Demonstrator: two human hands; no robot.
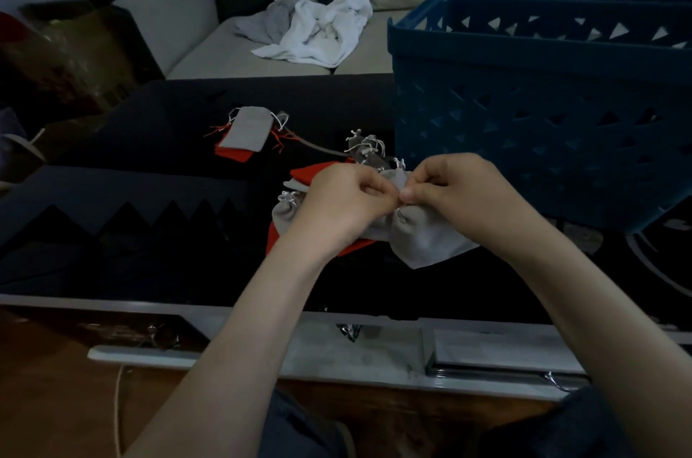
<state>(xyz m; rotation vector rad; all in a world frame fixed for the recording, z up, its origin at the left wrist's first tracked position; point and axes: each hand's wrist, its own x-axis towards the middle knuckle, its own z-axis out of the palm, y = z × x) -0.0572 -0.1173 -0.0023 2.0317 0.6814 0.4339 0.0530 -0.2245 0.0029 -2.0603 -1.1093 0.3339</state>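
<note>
A grey drawstring pouch (423, 236) lies on the dark table in front of me, its gathered mouth held up between my hands. My left hand (340, 203) and my right hand (453, 191) meet over it, each pinching the pouch's mouth or its white cord with thumb and fingers. Under and around them lies a loose heap of more grey pouches (288, 214) and red pouches (310, 173). Farther left, a flat grey pouch (249, 128) rests on top of a red one (234, 152).
A large blue plastic basket (543, 113) stands at the right, close behind my right hand. White and grey cloths (318, 30) lie crumpled on the sofa beyond the table. A brown bag (75, 49) sits at the far left.
</note>
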